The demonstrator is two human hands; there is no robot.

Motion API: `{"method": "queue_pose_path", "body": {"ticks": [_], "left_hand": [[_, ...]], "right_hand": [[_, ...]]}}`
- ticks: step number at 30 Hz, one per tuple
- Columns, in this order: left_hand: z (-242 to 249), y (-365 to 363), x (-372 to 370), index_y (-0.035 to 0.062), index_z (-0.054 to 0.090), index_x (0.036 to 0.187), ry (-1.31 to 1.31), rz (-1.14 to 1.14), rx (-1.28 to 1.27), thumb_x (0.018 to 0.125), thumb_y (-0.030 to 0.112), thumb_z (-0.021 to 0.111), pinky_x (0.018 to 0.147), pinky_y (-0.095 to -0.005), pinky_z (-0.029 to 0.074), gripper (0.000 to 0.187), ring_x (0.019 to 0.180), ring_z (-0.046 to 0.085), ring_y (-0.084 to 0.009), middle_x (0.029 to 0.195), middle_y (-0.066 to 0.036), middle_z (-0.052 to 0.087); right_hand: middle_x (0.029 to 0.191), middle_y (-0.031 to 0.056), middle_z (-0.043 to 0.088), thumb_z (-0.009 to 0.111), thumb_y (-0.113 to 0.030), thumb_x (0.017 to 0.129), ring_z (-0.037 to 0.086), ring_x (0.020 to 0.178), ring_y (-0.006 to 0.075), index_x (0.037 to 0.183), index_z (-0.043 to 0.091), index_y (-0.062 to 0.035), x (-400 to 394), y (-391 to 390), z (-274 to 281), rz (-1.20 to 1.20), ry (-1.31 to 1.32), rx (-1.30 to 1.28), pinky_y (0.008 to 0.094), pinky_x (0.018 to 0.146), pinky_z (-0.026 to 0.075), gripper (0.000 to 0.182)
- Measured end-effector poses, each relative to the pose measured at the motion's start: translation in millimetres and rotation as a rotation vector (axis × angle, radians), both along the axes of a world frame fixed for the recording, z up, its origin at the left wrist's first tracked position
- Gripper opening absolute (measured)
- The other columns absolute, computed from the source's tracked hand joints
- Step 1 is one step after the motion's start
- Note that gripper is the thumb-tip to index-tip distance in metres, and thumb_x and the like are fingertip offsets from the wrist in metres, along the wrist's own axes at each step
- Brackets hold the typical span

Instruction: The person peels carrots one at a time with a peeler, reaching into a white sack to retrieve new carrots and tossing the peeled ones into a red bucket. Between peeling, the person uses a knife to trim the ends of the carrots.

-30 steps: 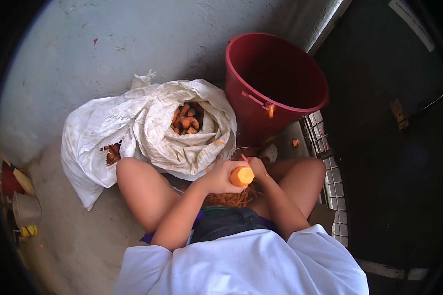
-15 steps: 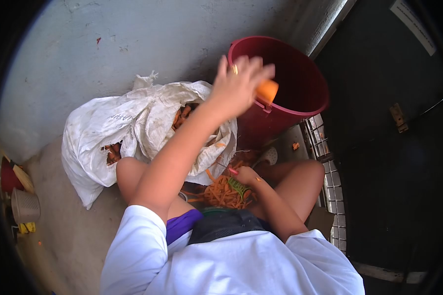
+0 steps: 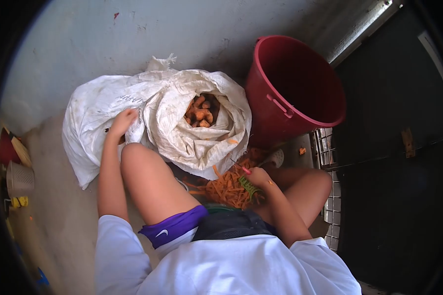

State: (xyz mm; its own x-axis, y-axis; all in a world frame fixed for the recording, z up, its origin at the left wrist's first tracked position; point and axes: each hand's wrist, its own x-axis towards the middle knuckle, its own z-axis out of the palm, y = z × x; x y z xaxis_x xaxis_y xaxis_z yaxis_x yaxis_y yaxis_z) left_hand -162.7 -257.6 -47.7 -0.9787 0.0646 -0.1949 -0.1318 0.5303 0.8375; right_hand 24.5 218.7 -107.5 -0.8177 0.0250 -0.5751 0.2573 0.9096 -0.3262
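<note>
My left hand (image 3: pixel 123 122) is at the left side of a white woven sack (image 3: pixel 91 105), over its torn hole, with fingers curled together. Whether they grip the cloth or something else is hidden. Through the sack's rolled-down mouth, several orange-brown carrots (image 3: pixel 200 113) show. Low in front of me, my right hand (image 3: pixel 257 177) is closed around the red handle of a thin-bladed tool (image 3: pixel 244 169), its blade pointing up and left. Beneath it lies a heap of orange peelings (image 3: pixel 226 191), with a green latticed plastic piece (image 3: pixel 250 187) beside the hand.
A deep red bucket (image 3: pixel 266 108) stands right of the sack against the wall. An orange scrap (image 3: pixel 302 151) lies on the floor near metal grating (image 3: pixel 325 145). A dark door (image 3: pixel 394 196) borders the right. At far left are a perforated grey container (image 3: pixel 19 178) and yellow object (image 3: pixel 19 201).
My left hand has gone from above the bucket's rim, where an orange piece was beside its fingers, down left to the sack. That piece is out of sight. My right hand keeps its hold.
</note>
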Motion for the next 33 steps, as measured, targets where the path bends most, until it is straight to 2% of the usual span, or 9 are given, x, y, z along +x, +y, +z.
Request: {"method": "queue_pose_path", "body": {"ticks": [2, 6, 8, 11, 14, 17, 20, 27, 33], "left_hand": [[-1, -44, 27, 0.0053, 0.052, 0.083, -0.428, 0.106, -0.157, 0.080, 0.023, 0.050, 0.046, -0.0260, 0.037, 0.018, 0.057, 0.045, -0.0106, 0.063, -0.002, 0.049], [-30, -113, 33, 0.0120, 0.045, 0.108, -0.329, 0.373, -0.175, 0.075, 0.032, 0.051, 0.049, -0.0337, 0.039, 0.039, 0.063, 0.048, -0.0157, 0.081, -0.005, 0.053], [-33, -152, 11, 0.0164, 0.032, 0.121, -0.309, 0.478, -0.078, 0.078, 0.034, 0.045, 0.065, -0.0427, 0.040, 0.049, 0.084, 0.049, -0.0198, 0.106, -0.005, 0.049], [-6, -170, -23, 0.0113, 0.021, 0.127, -0.282, 0.457, 0.110, 0.082, 0.029, 0.043, 0.072, -0.0381, 0.042, 0.053, 0.097, 0.050, -0.0209, 0.123, -0.005, 0.038], [19, -144, -39, 0.0036, 0.032, 0.119, -0.025, 0.540, 0.372, 0.079, 0.022, 0.045, 0.075, -0.0374, 0.041, 0.046, 0.098, 0.050, -0.0211, 0.114, -0.008, 0.045], [-72, -203, -79, -0.0001, 0.040, 0.112, 0.100, 0.295, -0.254, 0.076, 0.024, 0.049, 0.079, -0.0350, 0.041, 0.044, 0.102, 0.049, -0.0273, 0.110, -0.016, 0.048], [-60, -155, -34, -0.0023, 0.044, 0.109, -0.063, 0.385, -0.857, 0.070, 0.030, 0.056, 0.090, -0.0382, 0.034, 0.052, 0.106, 0.043, -0.0352, 0.110, -0.023, 0.047], [-43, -120, 46, 0.0091, 0.044, 0.114, -0.483, 0.141, -1.195, 0.067, 0.023, 0.059, 0.092, -0.0409, 0.029, 0.051, 0.110, 0.043, -0.0253, 0.116, -0.010, 0.047], [-87, -111, 83, 0.0125, 0.047, 0.114, -0.238, 0.064, -1.299, 0.078, 0.017, 0.042, 0.096, -0.0413, 0.019, 0.037, 0.118, 0.032, -0.0223, 0.120, -0.007, 0.043]], "right_hand": [[0.082, 0.0191, 0.059, 0.049, -0.035, 0.073, 0.056, 0.081, 0.0330, 0.082, 0.061, -0.0025, -4, -4, 6, 0.015, -0.036, -0.003, 0.0404, 0.072, 0.043, 0.035], [0.081, 0.0192, 0.059, 0.050, -0.034, 0.072, 0.056, 0.080, 0.0337, 0.082, 0.061, -0.0025, -9, -8, 2, 0.056, -0.052, 0.010, 0.0407, 0.071, 0.043, 0.035], [0.081, 0.0196, 0.059, 0.050, -0.033, 0.072, 0.056, 0.079, 0.0341, 0.081, 0.061, -0.0021, -13, -10, -3, 0.048, -0.062, 0.006, 0.0410, 0.071, 0.043, 0.034], [0.079, 0.0202, 0.058, 0.050, -0.033, 0.072, 0.056, 0.079, 0.0345, 0.080, 0.060, -0.0015, -24, -15, -4, 0.025, -0.055, -0.013, 0.0412, 0.071, 0.042, 0.034], [0.074, 0.0198, 0.058, 0.053, -0.031, 0.070, 0.056, 0.074, 0.0341, 0.077, 0.058, -0.0010, -31, -16, -5, 0.025, -0.054, -0.025, 0.0401, 0.067, 0.042, 0.031], [0.069, 0.0191, 0.056, 0.055, -0.031, 0.070, 0.055, 0.068, 0.0331, 0.075, 0.056, 0.0000, -35, -17, -3, 0.058, -0.093, -0.047, 0.0389, 0.064, 0.041, 0.031], [0.065, 0.0184, 0.055, 0.055, -0.031, 0.070, 0.054, 0.064, 0.0317, 0.073, 0.055, 0.0007, -36, -17, 7, 0.048, -0.111, -0.101, 0.0379, 0.062, 0.040, 0.032], [0.077, 0.0216, 0.057, 0.053, -0.030, 0.069, 0.054, 0.078, 0.0368, 0.082, 0.057, -0.0024, -34, -16, -1, 0.003, -0.160, -0.097, 0.0407, 0.069, 0.041, 0.031], [0.078, 0.0220, 0.056, 0.054, -0.030, 0.070, 0.053, 0.079, 0.0375, 0.084, 0.056, -0.0030, -31, -17, -1, 0.032, -0.161, -0.077, 0.0414, 0.068, 0.041, 0.031]]}}
